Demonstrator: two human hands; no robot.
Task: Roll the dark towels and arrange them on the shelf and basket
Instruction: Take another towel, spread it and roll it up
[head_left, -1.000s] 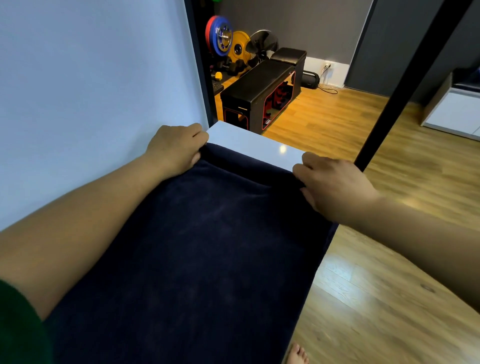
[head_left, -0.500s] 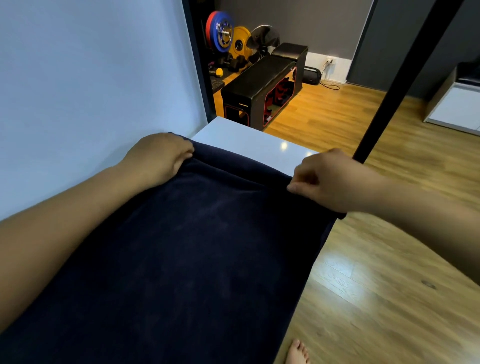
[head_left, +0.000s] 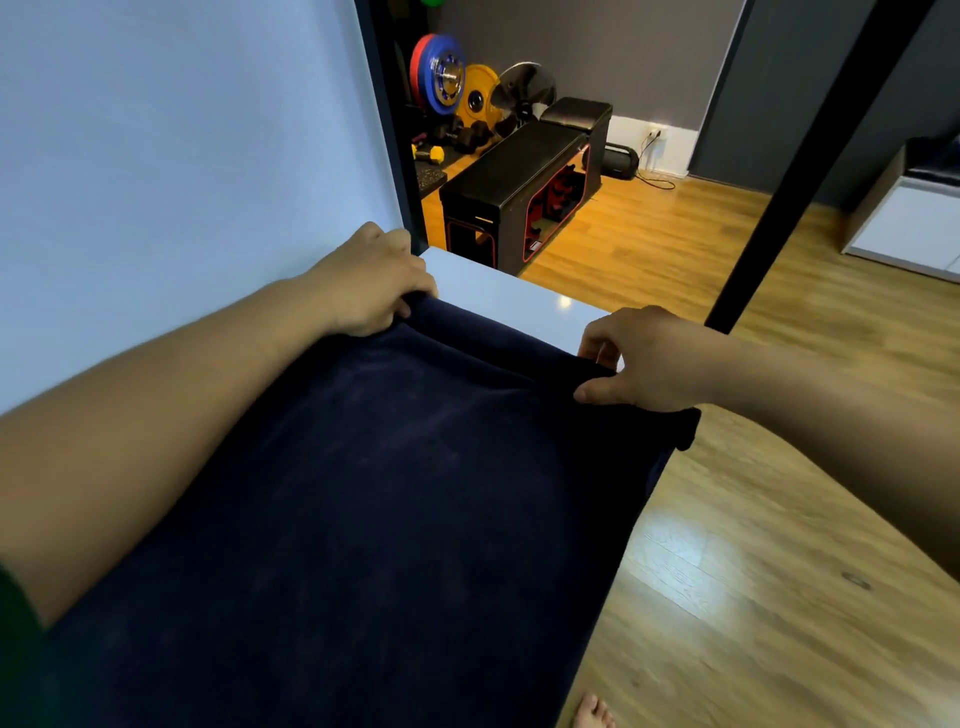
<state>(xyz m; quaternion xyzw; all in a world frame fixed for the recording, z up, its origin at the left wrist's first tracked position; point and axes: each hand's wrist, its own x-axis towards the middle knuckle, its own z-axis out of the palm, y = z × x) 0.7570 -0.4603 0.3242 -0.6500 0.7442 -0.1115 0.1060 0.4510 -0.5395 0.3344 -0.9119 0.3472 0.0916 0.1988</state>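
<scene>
A pale blue wall (head_left: 156, 156) stands at left. Glossy wood-plank floor (head_left: 753, 597) runs past a black red-trimmed bench (head_left: 514, 187) to a grey wall (head_left: 649, 52).

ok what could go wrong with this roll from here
1. The navy towel's far edge lies in loose folds between the left hand and right hand, so the roll may start lumpy or uneven.
2. Its right corner overhangs the white tabletop's edge, so that side could slip toward the wooden floor.
</scene>
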